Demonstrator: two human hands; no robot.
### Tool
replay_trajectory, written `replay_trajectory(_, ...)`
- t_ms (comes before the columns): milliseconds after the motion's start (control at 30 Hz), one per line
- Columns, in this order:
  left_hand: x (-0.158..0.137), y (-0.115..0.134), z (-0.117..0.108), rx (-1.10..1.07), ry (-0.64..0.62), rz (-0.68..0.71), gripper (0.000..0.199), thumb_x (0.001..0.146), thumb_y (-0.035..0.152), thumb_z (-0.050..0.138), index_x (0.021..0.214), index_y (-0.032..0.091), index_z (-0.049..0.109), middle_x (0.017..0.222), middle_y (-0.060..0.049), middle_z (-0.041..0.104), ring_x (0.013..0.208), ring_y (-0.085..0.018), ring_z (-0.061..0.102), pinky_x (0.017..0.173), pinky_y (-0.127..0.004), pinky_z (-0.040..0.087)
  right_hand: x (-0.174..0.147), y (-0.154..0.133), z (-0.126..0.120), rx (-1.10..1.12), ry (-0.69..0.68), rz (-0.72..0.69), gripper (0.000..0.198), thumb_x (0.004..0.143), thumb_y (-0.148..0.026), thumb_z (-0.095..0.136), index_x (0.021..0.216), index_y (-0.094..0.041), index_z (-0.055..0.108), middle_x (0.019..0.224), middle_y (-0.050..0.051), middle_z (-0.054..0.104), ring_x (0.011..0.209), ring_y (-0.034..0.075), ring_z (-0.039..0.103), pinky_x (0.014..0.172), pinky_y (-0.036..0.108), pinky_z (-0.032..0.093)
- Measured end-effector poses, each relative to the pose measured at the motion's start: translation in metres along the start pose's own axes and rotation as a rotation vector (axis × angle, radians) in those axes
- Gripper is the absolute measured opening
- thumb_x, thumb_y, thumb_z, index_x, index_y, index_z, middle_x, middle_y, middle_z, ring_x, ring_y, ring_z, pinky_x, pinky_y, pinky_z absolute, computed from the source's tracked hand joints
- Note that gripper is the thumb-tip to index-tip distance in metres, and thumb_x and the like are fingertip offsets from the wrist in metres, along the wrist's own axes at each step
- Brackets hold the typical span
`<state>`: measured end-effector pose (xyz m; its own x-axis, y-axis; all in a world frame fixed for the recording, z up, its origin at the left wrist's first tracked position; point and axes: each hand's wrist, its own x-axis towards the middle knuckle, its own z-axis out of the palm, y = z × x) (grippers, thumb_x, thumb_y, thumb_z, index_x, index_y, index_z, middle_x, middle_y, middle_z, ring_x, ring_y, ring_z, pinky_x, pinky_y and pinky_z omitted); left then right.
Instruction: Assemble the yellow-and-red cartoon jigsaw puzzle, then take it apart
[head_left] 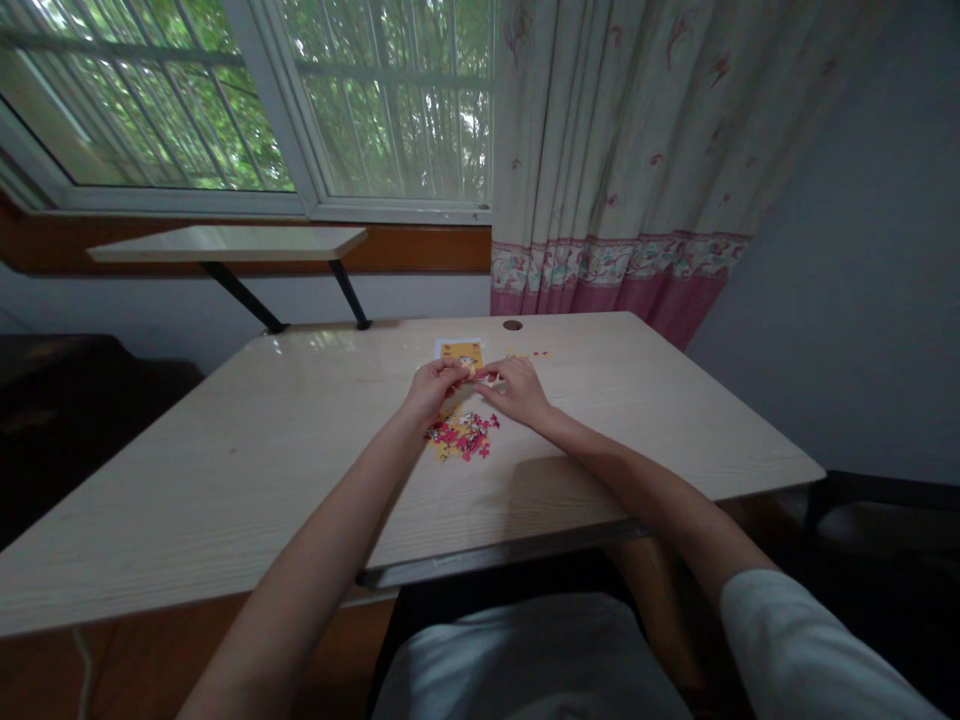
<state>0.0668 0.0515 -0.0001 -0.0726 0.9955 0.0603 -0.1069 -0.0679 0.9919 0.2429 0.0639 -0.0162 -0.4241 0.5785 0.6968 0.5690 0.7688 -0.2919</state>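
My left hand (pixel 435 388) and my right hand (pixel 517 390) meet over the middle of the desk, fingertips almost touching. Both have their fingers pinched together around small jigsaw pieces (pixel 481 378), mostly hidden by the fingers. Just below the hands lies a loose heap of jigsaw pieces (pixel 463 437), pink, yellow and white. Behind my left hand is a yellow picture card (pixel 450 350) with a white border, its lower part covered by the fingers. A few yellow and red pieces (pixel 541 353) lie beyond my right hand.
The pale wooden desk (pixel 285 450) has a round cable hole (pixel 513 325) near its back edge. At the back left a raised shelf (pixel 232 243) stands on black legs. Behind the desk are a barred window (pixel 390 100) and a patterned curtain (pixel 600 150).
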Motion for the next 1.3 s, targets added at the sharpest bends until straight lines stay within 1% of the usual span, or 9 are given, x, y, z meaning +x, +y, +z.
replay_trajectory(167,-0.002,0.003,0.005,-0.003,-0.022,-0.035,0.03,0.048,0.038,0.075,0.061,0.017,0.059,0.062,-0.001,0.063,0.049,-0.008,0.044,0.048,-0.023,0.028,0.0,0.0,0.0,-0.061,0.03,0.048,0.029,0.088,-0.047,0.056,0.098,-0.022,0.066,0.085,0.004,0.068,0.087,0.02,0.059,0.086,0.033,0.034)
replay_trajectory(400,-0.003,0.002,0.006,-0.02,-0.029,-0.031,0.029,0.046,0.036,0.078,0.061,0.016,0.063,0.059,-0.001,0.061,0.05,-0.007,0.04,0.048,-0.022,0.023,-0.001,0.007,0.002,-0.059,0.102,0.07,0.029,0.088,-0.046,0.057,0.104,-0.023,0.065,0.088,0.005,0.069,0.085,0.02,0.059,0.084,0.034,0.035)
replay_trajectory(667,-0.004,0.0,0.006,0.073,-0.083,0.012,0.022,0.056,0.036,0.073,0.064,0.017,0.064,0.062,0.0,0.06,0.051,-0.008,0.04,0.049,-0.024,0.025,0.0,0.007,-0.003,-0.029,0.094,0.053,0.024,0.091,-0.042,0.054,0.105,-0.026,0.067,0.087,0.003,0.069,0.082,0.019,0.059,0.085,0.035,0.034)
replay_trajectory(800,-0.004,0.0,0.006,0.099,-0.106,0.017,0.026,0.055,0.039,0.074,0.066,0.017,0.064,0.063,0.0,0.059,0.052,-0.009,0.041,0.049,-0.024,0.026,0.0,0.009,-0.005,-0.026,0.087,0.044,0.025,0.091,-0.041,0.055,0.105,-0.025,0.067,0.087,0.003,0.068,0.086,0.019,0.059,0.085,0.034,0.034)
replay_trajectory(867,-0.005,0.0,0.006,0.112,-0.114,0.073,0.031,0.054,0.041,0.076,0.07,0.017,0.065,0.064,0.0,0.06,0.055,-0.01,0.044,0.052,-0.024,0.03,0.001,0.01,-0.005,-0.026,0.084,0.041,0.024,0.091,-0.04,0.054,0.104,-0.024,0.067,0.086,0.003,0.068,0.087,0.019,0.059,0.085,0.034,0.034)
replay_trajectory(933,-0.006,0.002,0.006,0.16,-0.111,0.189,0.035,0.055,0.041,0.077,0.078,0.017,0.066,0.07,-0.001,0.062,0.06,-0.012,0.049,0.058,-0.025,0.037,0.001,0.011,-0.006,-0.032,0.076,0.054,0.023,0.092,-0.038,0.054,0.104,-0.024,0.067,0.087,0.003,0.068,0.087,0.019,0.059,0.086,0.034,0.033)
replay_trajectory(1000,-0.008,0.004,0.005,0.274,-0.084,0.324,0.036,0.06,0.04,0.075,0.087,0.017,0.068,0.077,-0.002,0.063,0.064,-0.013,0.051,0.063,-0.027,0.04,0.002,0.012,-0.007,-0.041,0.061,0.07,0.023,0.092,-0.038,0.054,0.105,-0.024,0.067,0.089,0.003,0.069,0.088,0.019,0.058,0.086,0.034,0.033)
replay_trajectory(1133,-0.015,0.012,0.003,0.54,-0.028,0.511,0.028,0.07,0.036,0.071,0.092,0.018,0.069,0.084,-0.004,0.063,0.069,-0.015,0.051,0.068,-0.028,0.041,0.002,0.013,-0.008,-0.034,0.06,0.081,0.023,0.09,-0.037,0.057,0.104,-0.023,0.068,0.089,0.004,0.069,0.089,0.019,0.058,0.086,0.034,0.033)
replay_trajectory(1300,-0.016,0.015,0.001,0.614,-0.032,0.645,0.02,0.075,0.032,0.07,0.089,0.018,0.069,0.081,-0.004,0.063,0.066,-0.014,0.05,0.065,-0.027,0.041,0.002,0.012,-0.008,-0.021,0.096,0.052,0.022,0.089,-0.038,0.059,0.1,-0.022,0.069,0.085,0.004,0.068,0.087,0.019,0.058,0.085,0.034,0.033)
